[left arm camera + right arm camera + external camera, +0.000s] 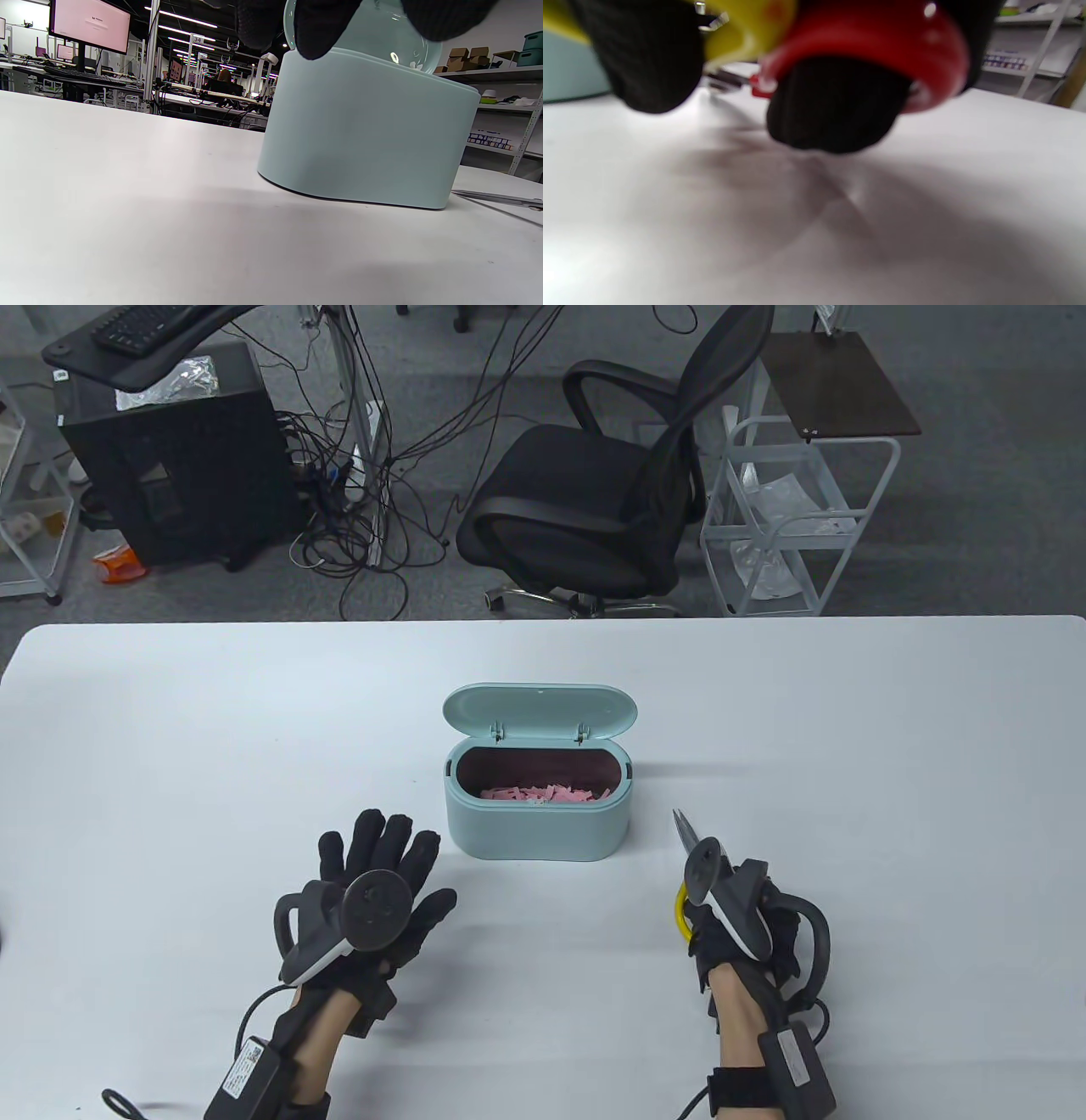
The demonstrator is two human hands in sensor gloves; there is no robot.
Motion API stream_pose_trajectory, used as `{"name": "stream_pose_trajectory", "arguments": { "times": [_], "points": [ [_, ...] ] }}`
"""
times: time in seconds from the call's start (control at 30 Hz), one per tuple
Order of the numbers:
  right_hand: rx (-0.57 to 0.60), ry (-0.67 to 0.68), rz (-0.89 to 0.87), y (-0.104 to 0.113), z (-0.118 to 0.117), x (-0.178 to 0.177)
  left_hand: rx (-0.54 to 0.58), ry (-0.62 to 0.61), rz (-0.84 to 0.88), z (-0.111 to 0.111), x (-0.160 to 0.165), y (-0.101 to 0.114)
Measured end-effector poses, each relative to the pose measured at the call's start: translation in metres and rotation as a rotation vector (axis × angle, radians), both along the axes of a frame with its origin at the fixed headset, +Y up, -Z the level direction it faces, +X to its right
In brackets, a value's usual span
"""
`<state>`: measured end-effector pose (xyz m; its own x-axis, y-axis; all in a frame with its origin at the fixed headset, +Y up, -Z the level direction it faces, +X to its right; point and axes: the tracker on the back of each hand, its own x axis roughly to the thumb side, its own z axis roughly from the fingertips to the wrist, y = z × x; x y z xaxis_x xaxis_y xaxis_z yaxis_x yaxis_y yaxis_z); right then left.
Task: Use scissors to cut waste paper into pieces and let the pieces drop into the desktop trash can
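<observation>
Scissors (691, 848) tips toward far-left edge

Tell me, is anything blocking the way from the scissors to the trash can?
Nothing visible is. The scissors in the right hand point across bare table toward the trash can. Its lid is flipped open at the back, so the opening with the pink paper pieces is uncovered.

The tracker hides most of the scissors (689, 848) in the right hand (747, 925); the right wrist view is blurred, handles cropped at twelve o'clock.
</observation>
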<state>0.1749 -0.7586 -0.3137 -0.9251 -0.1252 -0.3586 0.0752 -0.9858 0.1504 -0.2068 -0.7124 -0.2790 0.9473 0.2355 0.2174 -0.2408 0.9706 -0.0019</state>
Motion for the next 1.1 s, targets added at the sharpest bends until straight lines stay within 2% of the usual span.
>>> {"name": "stream_pose_trajectory", "arguments": {
  "times": [0.3, 0.5, 0.7, 1.1],
  "points": [
    [-0.028, -0.007, -0.002, -0.007, -0.001, -0.004, -0.012, -0.004, -0.006, 0.0, 0.001, -0.001],
    [-0.028, -0.044, 0.043, -0.009, 0.001, -0.007, -0.016, -0.001, -0.008, 0.0, 0.001, -0.001],
    [-0.088, -0.05, 0.124, -0.008, 0.002, -0.012, -0.026, -0.004, -0.009, 0.0, 0.002, -0.002],
    [-0.096, -0.039, 0.081, -0.006, 0.003, -0.007, -0.023, -0.003, -0.008, 0.001, 0.002, -0.003]
  ]
}}
